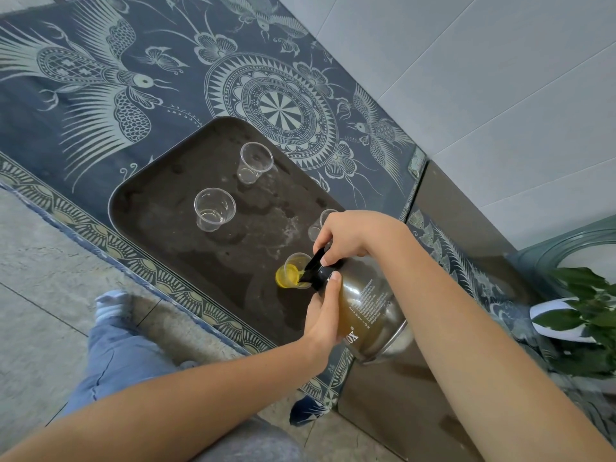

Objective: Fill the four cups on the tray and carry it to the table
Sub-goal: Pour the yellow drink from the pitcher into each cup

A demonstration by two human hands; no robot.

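Now your left hand [325, 315] and right hand [346, 236], fingers clamped on the carafe [366, 305], fill one cup [295, 271]; three, seemingly empty, follow.

Clear plastic cups [215, 209]; dark matt tray [160, 211]; glossy glass jug [363, 308]; patterned cloth [133, 78]

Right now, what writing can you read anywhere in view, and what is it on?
"OX®": low on the jug, first letters hidden behind the left hand.
Small print block above it on the jug: too small to read.
Cups, tray, cloth: no writing readable.
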